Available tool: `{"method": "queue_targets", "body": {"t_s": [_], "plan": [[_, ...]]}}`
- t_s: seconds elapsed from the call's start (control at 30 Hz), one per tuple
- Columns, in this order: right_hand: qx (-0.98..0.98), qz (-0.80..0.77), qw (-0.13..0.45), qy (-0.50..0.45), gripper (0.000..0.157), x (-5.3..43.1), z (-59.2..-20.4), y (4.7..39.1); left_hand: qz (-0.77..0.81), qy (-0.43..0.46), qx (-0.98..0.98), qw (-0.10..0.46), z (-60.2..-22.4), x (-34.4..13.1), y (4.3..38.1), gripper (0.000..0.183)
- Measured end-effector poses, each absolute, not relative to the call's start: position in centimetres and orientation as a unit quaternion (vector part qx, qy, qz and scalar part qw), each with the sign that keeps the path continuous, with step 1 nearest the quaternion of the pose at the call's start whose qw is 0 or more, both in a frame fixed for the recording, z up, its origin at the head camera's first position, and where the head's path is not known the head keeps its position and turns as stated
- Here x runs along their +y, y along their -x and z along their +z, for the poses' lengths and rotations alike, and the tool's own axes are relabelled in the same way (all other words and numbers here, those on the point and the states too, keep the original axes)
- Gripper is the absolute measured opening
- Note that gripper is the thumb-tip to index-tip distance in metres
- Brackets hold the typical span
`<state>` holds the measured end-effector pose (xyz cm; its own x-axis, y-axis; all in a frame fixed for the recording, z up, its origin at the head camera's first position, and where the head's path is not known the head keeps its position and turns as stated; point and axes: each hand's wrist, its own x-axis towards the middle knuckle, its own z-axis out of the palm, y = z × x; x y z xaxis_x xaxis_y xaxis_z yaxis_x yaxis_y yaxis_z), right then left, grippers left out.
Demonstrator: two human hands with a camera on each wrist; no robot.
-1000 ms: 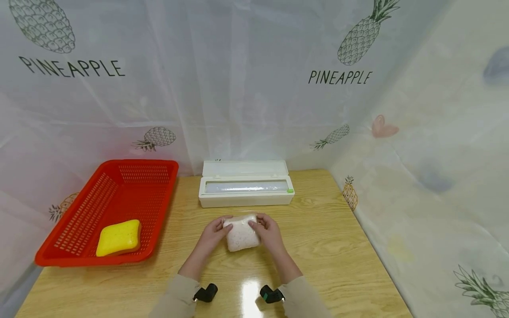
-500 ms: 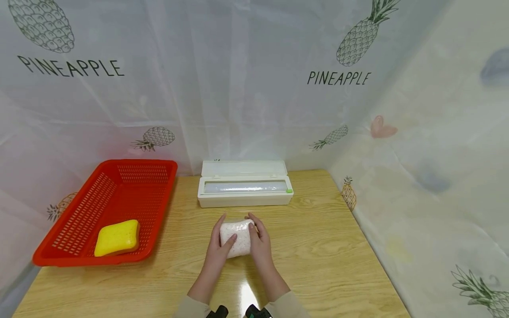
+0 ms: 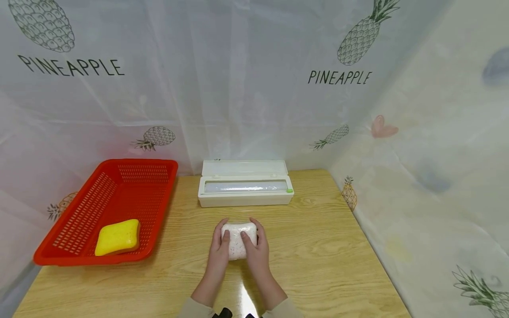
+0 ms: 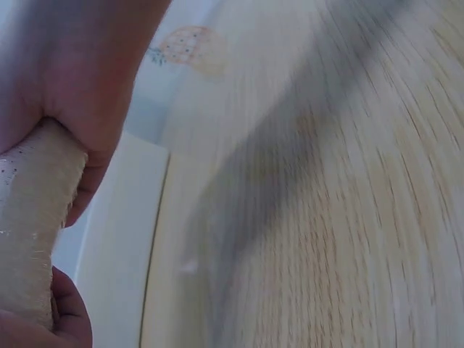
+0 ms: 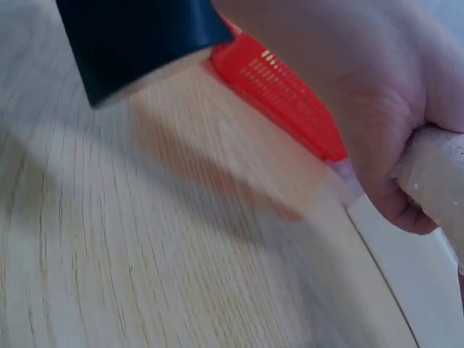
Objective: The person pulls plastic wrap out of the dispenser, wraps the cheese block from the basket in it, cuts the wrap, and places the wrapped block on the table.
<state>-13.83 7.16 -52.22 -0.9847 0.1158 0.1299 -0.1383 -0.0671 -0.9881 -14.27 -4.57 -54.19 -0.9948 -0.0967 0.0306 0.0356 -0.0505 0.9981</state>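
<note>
Both hands hold a white speckled sponge (image 3: 236,244) wrapped in shiny clear film, above the table and in front of the dispenser. My left hand (image 3: 218,249) grips its left side and my right hand (image 3: 258,252) its right side. Each thumb lies on the top face, while the other fingers curl round the sides and far edge. Seen from the left wrist, the wrapped sponge (image 4: 29,217) shows a thick edge with wrinkled film. The right wrist view catches only a corner of the sponge (image 5: 438,177) beneath the right hand (image 5: 370,109).
A white cling film dispenser (image 3: 246,199) stands at the back with its lid up and a roll inside. On the left, a red plastic basket (image 3: 163,212) holds a yellow sponge (image 3: 117,237). Printed curtains (image 3: 254,101) hang behind the wooden table (image 3: 318,247) and along its right side.
The wrapped sponge has come nearer the body and been turned in the hands. The fingers have moved from its far corners to grip its two sides.
</note>
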Motion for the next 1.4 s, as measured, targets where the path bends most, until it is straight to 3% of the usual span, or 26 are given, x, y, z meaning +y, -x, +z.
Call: {"method": "queue_targets", "body": {"t_s": [0.3, 0.6, 0.83, 1.13, 1.4], "plan": [[-0.680, 0.712, 0.177, 0.015, 0.034, 7.3, -54.0, 14.3, -0.770, -0.018, -0.638, 0.021, -53.3, -4.0, 14.2, 0.046], [-0.621, 0.744, 0.214, 0.122, 0.037, 11.0, -54.0, 15.0, -0.814, -0.001, -0.576, -0.076, -54.5, -5.3, 14.2, 0.051], [-0.620, 0.726, 0.195, 0.226, 0.046, 17.2, -54.4, 15.8, -0.771, 0.009, -0.628, -0.107, -55.9, -8.3, 13.7, 0.059], [-0.624, 0.704, 0.187, 0.284, 0.053, 26.0, -53.9, 17.7, -0.693, 0.004, -0.716, -0.086, -54.8, -10.5, 15.6, 0.041], [-0.599, 0.723, 0.195, 0.283, 0.049, 30.2, -54.0, 20.1, -0.661, -0.003, -0.746, -0.083, -53.4, -12.0, 17.8, 0.035]]}}
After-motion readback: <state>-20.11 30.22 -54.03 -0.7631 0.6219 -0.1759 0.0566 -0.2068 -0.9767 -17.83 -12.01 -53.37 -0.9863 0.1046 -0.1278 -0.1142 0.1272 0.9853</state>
